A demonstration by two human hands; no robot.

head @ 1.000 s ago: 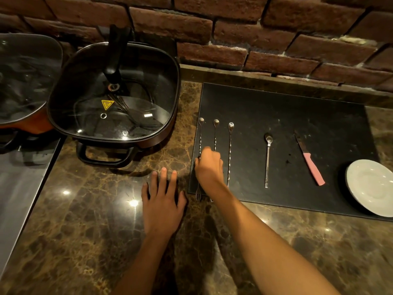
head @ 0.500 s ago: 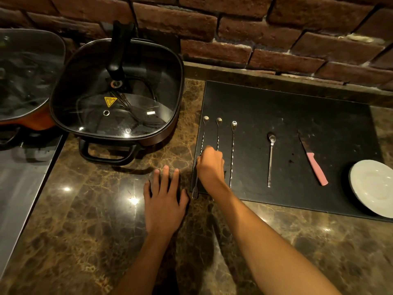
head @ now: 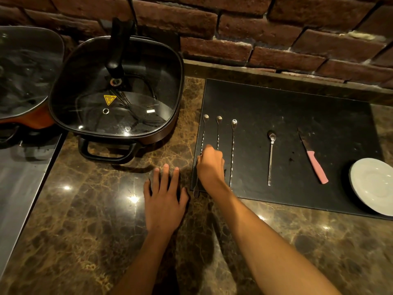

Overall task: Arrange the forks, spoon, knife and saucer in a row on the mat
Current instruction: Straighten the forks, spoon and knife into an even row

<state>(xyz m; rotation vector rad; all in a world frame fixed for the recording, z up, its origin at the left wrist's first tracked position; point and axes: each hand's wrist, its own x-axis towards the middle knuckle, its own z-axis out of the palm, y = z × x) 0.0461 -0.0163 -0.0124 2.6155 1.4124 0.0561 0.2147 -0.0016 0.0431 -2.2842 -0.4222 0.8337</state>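
Note:
A black mat (head: 287, 99) lies on the marble counter. Three long twisted forks lie side by side at its left: the left fork (head: 203, 135), the middle fork (head: 218, 129) and the right fork (head: 233, 145). The left fork's tines hang over the mat's front edge. A spoon (head: 270, 158), a pink-handled knife (head: 314, 162) and a white saucer (head: 374, 184) follow to the right; the saucer overhangs the mat's right corner. My right hand (head: 210, 167) is closed around the left fork's shaft and covers part of the middle fork. My left hand (head: 164, 201) rests flat on the counter, fingers spread.
A square black electric pan with a glass lid (head: 117, 92) stands left of the mat, its handle (head: 106, 151) towards me. Another lidded pan (head: 25, 75) sits at the far left above a steel surface (head: 19, 184). A brick wall (head: 255, 28) backs the counter.
My right hand has stayed on the left fork, which has shifted only slightly on the mat's left edge. My left hand has stayed flat on the counter.

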